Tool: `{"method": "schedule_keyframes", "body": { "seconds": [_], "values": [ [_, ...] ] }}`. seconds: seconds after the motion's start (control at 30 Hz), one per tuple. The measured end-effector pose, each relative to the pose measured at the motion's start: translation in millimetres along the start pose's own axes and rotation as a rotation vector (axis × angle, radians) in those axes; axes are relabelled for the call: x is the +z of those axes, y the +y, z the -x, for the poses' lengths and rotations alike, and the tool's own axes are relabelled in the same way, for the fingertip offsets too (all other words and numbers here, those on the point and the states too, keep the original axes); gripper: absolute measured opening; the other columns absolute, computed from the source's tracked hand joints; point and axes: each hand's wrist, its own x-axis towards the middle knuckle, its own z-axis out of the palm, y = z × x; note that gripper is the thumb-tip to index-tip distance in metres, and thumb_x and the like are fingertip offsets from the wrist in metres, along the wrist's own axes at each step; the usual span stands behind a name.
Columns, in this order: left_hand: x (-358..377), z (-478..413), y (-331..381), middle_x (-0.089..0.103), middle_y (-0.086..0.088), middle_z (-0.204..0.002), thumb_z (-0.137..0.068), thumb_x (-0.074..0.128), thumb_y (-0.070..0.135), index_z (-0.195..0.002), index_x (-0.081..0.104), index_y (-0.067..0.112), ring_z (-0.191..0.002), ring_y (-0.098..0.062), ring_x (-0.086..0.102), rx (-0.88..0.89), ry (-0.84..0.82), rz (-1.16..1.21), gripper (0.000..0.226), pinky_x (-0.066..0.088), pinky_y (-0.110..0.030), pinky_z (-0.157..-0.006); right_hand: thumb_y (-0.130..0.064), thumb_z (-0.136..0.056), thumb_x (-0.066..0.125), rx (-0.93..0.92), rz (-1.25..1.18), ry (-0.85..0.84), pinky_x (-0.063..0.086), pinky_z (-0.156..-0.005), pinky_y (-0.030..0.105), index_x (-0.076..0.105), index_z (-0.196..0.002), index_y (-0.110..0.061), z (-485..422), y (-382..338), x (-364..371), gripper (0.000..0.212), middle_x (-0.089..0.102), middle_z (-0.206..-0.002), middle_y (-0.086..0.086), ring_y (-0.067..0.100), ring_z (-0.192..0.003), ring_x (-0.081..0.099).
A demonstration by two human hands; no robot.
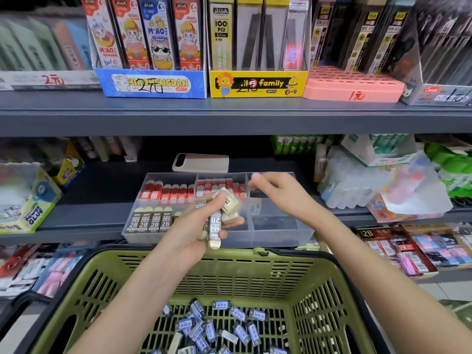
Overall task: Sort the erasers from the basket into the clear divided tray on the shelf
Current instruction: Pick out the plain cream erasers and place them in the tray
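I see the dark grey metal shelf and, below it and nearest me, the olive-green slatted plastic basket. On the shelf sits the clear divided plastic tray. My left hand hangs above the basket's far rim, fingers curled round a bundle of beige 2B erasers. My right hand hovers over the tray's rear right compartments, just beside the bundle. Its fingertips are blurred, so I cannot tell its grip. Loose blue-sleeved erasers lie on the basket floor.

Clear glossy plastic tray; matt green perforated plastic basket.
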Motion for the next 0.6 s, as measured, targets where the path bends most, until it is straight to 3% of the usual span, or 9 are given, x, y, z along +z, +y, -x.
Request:
{"method": "schedule_keyframes", "body": {
  "seconds": [0.03, 0.1, 0.13, 0.23, 0.33, 0.4, 0.43, 0.5, 0.6],
  "values": [
    [1, -1, 0, 0.073, -0.016, -0.093, -0.066, 0.072, 0.024, -0.112, 0.061, 0.007, -0.074, -0.034, 0.071, 0.004, 0.001, 0.016, 0.05, 0.04, -0.02, -0.034, -0.063, -0.086, 0.039, -0.014, -0.097, 0.039, 0.049, -0.08, 0.03, 0.07, -0.08, -0.018, 9, -10, 0, 0.055, 0.07, -0.079, -0.002, 0.012, -0.078, 0.062],
    [5, -1, -2, 0.074, -0.014, -0.086, -0.065, 0.072, 0.022, -0.105, 0.064, 0.01, -0.068, -0.03, 0.071, 0.016, 0.008, 0.041, 0.043, 0.04, -0.02, -0.034, -0.073, -0.074, 0.046, -0.043, -0.082, 0.074, 0.038, -0.056, 0.013, 0.063, -0.061, -0.025, 28, -29, 4, 0.053, 0.059, -0.056, -0.013, 0.002, -0.055, 0.05],
    [7, -1, -2, 0.074, -0.013, -0.086, -0.064, 0.073, 0.021, -0.102, 0.065, 0.011, -0.064, -0.026, 0.071, 0.021, 0.015, 0.046, 0.04, 0.041, -0.02, -0.035, -0.071, -0.072, 0.052, -0.053, -0.023, 0.089, 0.035, -0.052, 0.013, 0.061, -0.059, -0.027, 34, -35, 7, 0.047, 0.054, -0.051, -0.016, 0.001, -0.053, 0.047],
    [14, 0, -5, 0.074, -0.01, -0.084, -0.064, 0.075, 0.024, -0.102, 0.066, 0.012, -0.062, -0.02, 0.07, 0.018, 0.02, 0.041, 0.041, 0.044, -0.021, -0.037, -0.049, -0.076, 0.068, -0.057, -0.028, 0.13, 0.036, -0.055, 0.018, 0.065, -0.071, -0.02, 40, -41, 11, 0.029, 0.056, -0.058, -0.013, 0.002, -0.057, 0.048],
    [18, 0, -5, 0.074, -0.012, -0.089, -0.066, 0.074, 0.024, -0.103, 0.066, 0.009, -0.073, -0.028, 0.072, -0.028, -0.004, 0.064, 0.041, 0.043, -0.02, -0.037, -0.022, -0.081, 0.071, 0.053, -0.486, 0.138, 0.048, -0.069, 0.029, 0.067, -0.085, -0.004, 34, -34, 4, 0.018, 0.067, -0.079, 0.004, 0.011, -0.07, 0.058],
    [19, -2, -4, 0.073, -0.016, -0.093, -0.067, 0.071, 0.015, -0.103, 0.064, 0.007, -0.075, -0.031, 0.072, -0.055, -0.001, 0.104, 0.038, 0.042, -0.019, -0.035, -0.014, -0.083, 0.069, 0.123, -0.69, 0.23, 0.053, -0.071, 0.028, 0.064, -0.094, 0.0, 24, -20, -5, 0.019, 0.069, -0.088, 0.012, 0.014, -0.071, 0.063],
    [18, -2, -4, 0.073, -0.017, -0.093, -0.067, 0.069, 0.011, -0.102, 0.063, 0.007, -0.075, -0.031, 0.072, -0.058, 0.004, 0.109, 0.036, 0.042, -0.018, -0.035, -0.014, -0.083, 0.069, 0.147, -0.633, 0.295, 0.053, -0.071, 0.026, 0.064, -0.097, -0.001, 16, -12, -10, 0.019, 0.069, -0.09, 0.011, 0.014, -0.07, 0.064],
    [17, -3, -3, 0.073, -0.017, -0.093, -0.066, 0.067, 0.007, -0.103, 0.06, 0.005, -0.076, -0.031, 0.072, -0.059, 0.019, 0.091, 0.037, 0.042, -0.018, -0.035, -0.016, -0.083, 0.068, 0.166, -0.273, 0.356, 0.051, -0.075, 0.026, 0.066, -0.103, -0.006, -1, 5, -16, 0.023, 0.068, -0.094, 0.005, 0.014, -0.079, 0.064],
    [14, -3, -3, 0.073, -0.016, -0.095, -0.064, 0.07, 0.008, -0.107, 0.058, 0.0, -0.079, -0.03, 0.073, -0.061, 0.047, 0.045, 0.045, 0.042, -0.017, -0.035, -0.019, -0.082, 0.067, 0.108, 0.154, 0.192, 0.045, -0.083, 0.025, 0.072, -0.103, -0.012, -22, 19, -10, 0.022, 0.07, -0.103, 0.001, 0.018, -0.099, 0.062]
  ]
}}
